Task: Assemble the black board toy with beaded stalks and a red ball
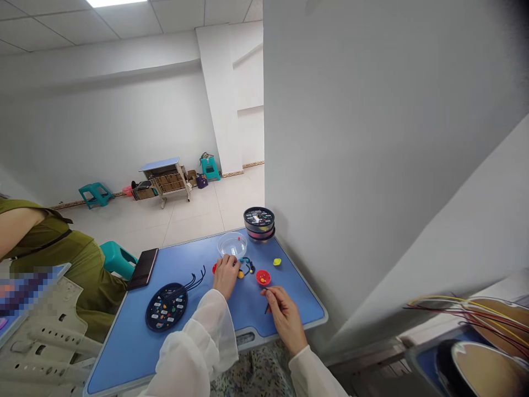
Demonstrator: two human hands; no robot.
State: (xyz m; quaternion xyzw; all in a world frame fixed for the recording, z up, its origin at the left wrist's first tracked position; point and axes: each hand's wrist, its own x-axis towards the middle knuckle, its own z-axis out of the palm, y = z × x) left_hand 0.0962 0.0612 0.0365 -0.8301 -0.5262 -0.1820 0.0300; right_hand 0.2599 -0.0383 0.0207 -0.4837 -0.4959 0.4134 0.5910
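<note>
My right hand (285, 317) is closed in a pinch on a thin black rod (266, 310), just in front of a red cup (263, 277) holding small orange and yellow bits. My left hand (226, 277) reaches down to the tabletop with bent fingers; whatever its fingertips hold is hidden. Part of a red piece (214, 269) shows at its left, and an orange piece (240, 274) lies at its right. Dark and teal small parts (250, 266) lie beyond, near a clear round dish (232, 245). A yellow piece (277, 262) sits farther right.
On the blue table (198, 344), a black printed disc (166, 307) with thin black rods lies left of a dark phone (143, 268)'s near end. Stacked round black containers (259, 223) stand by the wall (355, 165). A seated person (78, 264) is at the left.
</note>
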